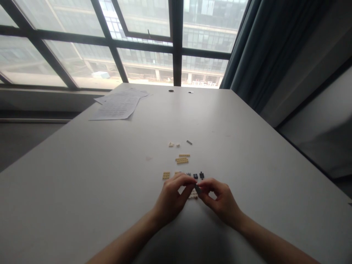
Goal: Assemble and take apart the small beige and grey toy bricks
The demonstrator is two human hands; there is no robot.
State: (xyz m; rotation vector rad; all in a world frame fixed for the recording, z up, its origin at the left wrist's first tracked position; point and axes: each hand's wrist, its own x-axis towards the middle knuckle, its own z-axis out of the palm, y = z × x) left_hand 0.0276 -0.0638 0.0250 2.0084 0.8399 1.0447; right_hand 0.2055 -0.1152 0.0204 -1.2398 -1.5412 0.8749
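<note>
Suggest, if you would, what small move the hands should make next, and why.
I would probably turn the dark grey piece slightly with the right hand, steadying it with the left hand, because both hands meet at it and partly cover it from view.

The left forearm [132,234] and right forearm [271,233], both bare, slant inward from below. The left grip [169,198] and right grip [226,201] come together almost fingertip to fingertip, each with thumb and forefinger drawn into a pinch, leaving a small rounded gap between.
</note>
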